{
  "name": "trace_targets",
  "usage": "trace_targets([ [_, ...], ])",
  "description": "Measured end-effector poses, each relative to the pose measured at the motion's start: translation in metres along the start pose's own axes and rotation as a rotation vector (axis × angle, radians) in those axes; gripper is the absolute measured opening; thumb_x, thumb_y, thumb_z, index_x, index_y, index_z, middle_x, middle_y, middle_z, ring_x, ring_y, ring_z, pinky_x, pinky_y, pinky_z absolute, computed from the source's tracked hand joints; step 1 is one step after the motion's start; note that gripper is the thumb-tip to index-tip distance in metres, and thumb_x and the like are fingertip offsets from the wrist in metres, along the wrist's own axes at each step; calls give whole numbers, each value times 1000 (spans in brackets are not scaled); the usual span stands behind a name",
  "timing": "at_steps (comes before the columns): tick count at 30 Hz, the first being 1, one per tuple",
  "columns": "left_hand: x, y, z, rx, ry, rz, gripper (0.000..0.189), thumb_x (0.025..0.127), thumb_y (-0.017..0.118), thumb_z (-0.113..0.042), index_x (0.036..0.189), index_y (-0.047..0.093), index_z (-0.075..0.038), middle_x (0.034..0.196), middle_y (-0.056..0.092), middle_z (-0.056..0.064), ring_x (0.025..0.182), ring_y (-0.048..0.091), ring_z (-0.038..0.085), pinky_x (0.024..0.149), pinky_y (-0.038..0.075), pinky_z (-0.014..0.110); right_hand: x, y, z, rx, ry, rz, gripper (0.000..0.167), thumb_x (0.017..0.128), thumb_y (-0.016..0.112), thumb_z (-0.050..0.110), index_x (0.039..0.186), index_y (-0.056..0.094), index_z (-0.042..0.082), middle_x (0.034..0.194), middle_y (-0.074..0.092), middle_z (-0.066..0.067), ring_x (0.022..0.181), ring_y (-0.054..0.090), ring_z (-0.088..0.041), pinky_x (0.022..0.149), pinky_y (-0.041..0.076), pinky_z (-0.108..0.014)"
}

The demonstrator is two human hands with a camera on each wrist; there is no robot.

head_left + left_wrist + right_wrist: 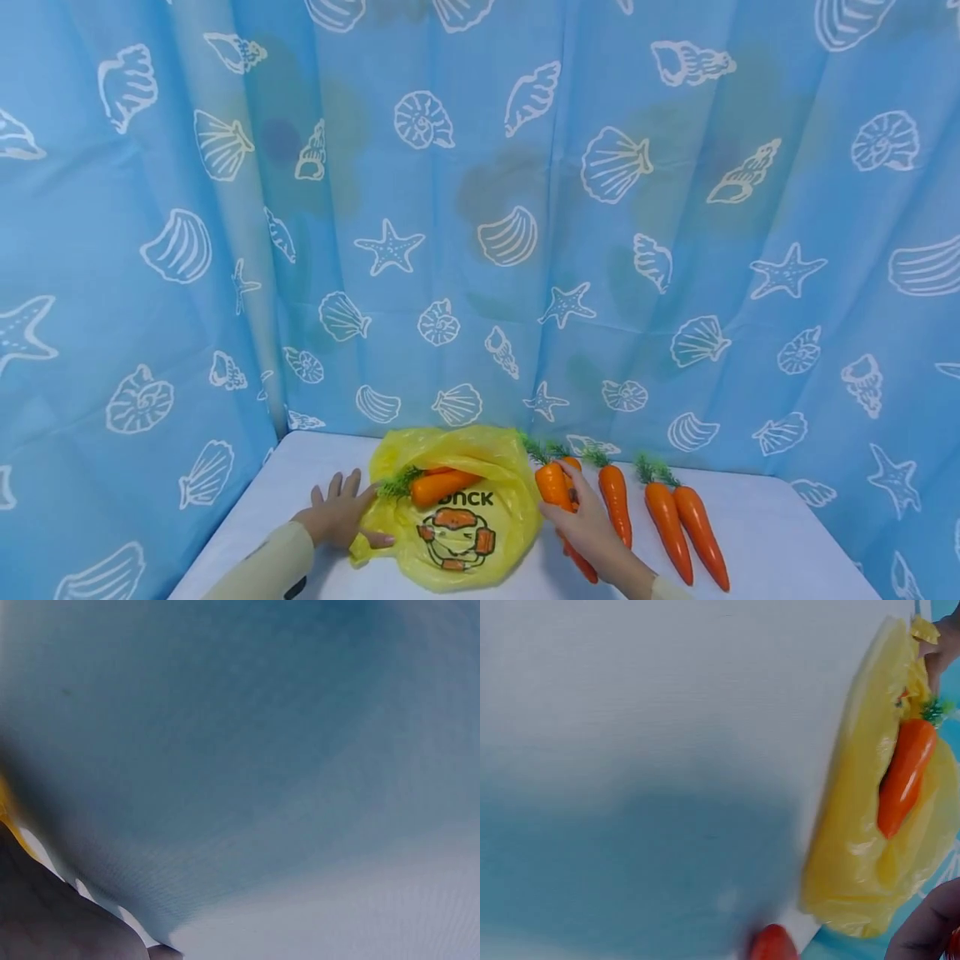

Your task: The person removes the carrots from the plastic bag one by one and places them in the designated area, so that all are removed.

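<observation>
A yellow plastic bag [517,533] with a printed cartoon lies on the white table, its mouth gaping at the top. Inside that mouth rests an orange carrot [442,486] with green leaves, and a bit more orange shows behind it. My left hand [337,512] is at the bag's left edge, fingers spread and thumb over a bag handle. To the right of the bag, my right hand [588,525] grips a carrot [552,485] near its thick top. Another carrot [574,463] lies close behind those fingers, largely hidden. In the left wrist view only part of the hand [60,915] shows.
Right of my right hand lies one carrot [614,500], then a pair, a carrot [666,525] and another carrot [699,529], tips toward me. A blue shell-patterned curtain [480,250] hangs along the table's back and sides.
</observation>
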State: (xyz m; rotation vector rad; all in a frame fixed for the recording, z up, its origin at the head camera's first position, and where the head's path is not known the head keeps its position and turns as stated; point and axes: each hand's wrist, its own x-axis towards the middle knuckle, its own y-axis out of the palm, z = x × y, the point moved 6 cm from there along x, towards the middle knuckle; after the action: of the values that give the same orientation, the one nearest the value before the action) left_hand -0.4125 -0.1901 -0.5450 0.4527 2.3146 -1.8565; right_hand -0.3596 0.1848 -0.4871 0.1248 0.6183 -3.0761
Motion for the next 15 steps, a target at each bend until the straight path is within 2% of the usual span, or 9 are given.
trace_targets([
  [6,2,2,-1,-13,1,9,112,64,63,-85,151,40,-18,161,19,26,145,10,57,110,2,78,1,-11,-11,-47,57,-77,83,84,70,23,154,26,13,121,49,-20,78,55,-23,57,54,-34],
  [15,5,4,3,1,-15,4,115,61,61,-88,151,40,-21,161,19,25,145,11,57,110,3,78,-2,-17,-20,-96,70,-125,83,82,72,21,153,28,16,110,53,-17,68,57,-23,55,54,-33],
])
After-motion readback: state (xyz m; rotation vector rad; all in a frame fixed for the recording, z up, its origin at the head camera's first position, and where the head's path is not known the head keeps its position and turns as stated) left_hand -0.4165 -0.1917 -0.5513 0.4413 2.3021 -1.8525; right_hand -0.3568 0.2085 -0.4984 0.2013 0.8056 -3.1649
